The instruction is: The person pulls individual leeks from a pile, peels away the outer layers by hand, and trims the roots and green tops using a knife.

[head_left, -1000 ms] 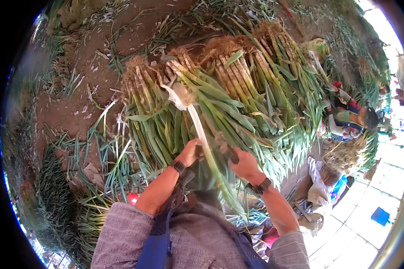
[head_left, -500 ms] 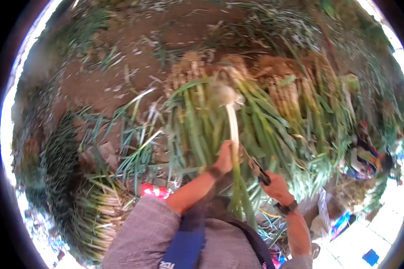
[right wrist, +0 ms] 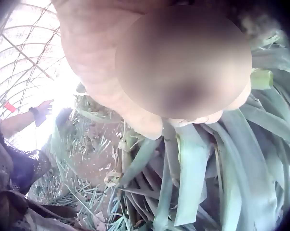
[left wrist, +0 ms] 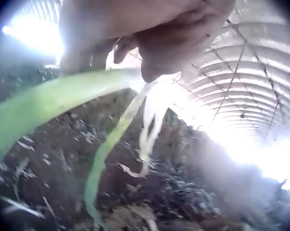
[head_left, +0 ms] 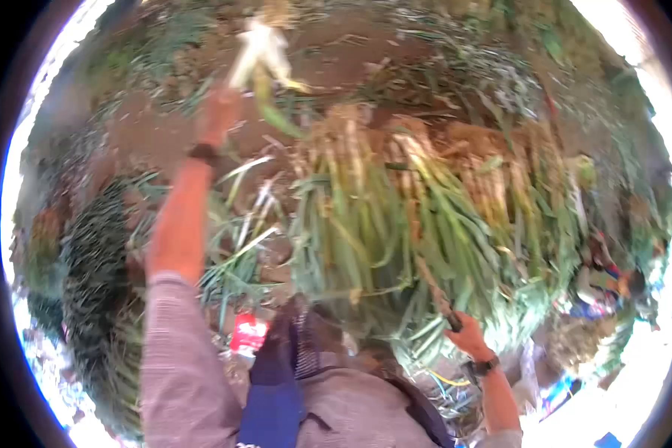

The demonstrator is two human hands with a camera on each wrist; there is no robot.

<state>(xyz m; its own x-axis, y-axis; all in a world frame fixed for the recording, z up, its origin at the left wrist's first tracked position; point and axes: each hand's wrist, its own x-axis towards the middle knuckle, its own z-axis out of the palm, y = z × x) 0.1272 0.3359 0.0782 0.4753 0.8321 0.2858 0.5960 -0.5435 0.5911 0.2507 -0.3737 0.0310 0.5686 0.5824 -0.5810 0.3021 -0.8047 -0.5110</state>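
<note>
My left hand [head_left: 220, 112] is stretched far out to the upper left, blurred by motion, and grips a leek [head_left: 260, 56] with splayed white strips and a drooping green leaf. Seen from the left wrist, the thumb lies over the leek's green stalk [left wrist: 63, 91], and thin white strips [left wrist: 152, 120] dangle below it. Low on the right, my right hand [head_left: 470, 336] holds a knife [head_left: 433, 287] by its dark handle, its brownish blade pointing up over the leaves. A blurred oval hides most of that hand in the right wrist view; broad leek leaves [right wrist: 190, 168] lie beneath it.
Bundled leeks [head_left: 351, 216] lie in a row before me, roots away from me. Loose leaves [head_left: 239, 261] litter the brown ground [head_left: 351, 60]. Dark green leaves [head_left: 93, 246] are heaped at left, near a red packet [head_left: 248, 332]. Another person [head_left: 608, 280] is at far right.
From in front of my body, my left hand has swung up and left, taking the leek off the row. The right hand keeps the knife and has moved slightly right and down.
</note>
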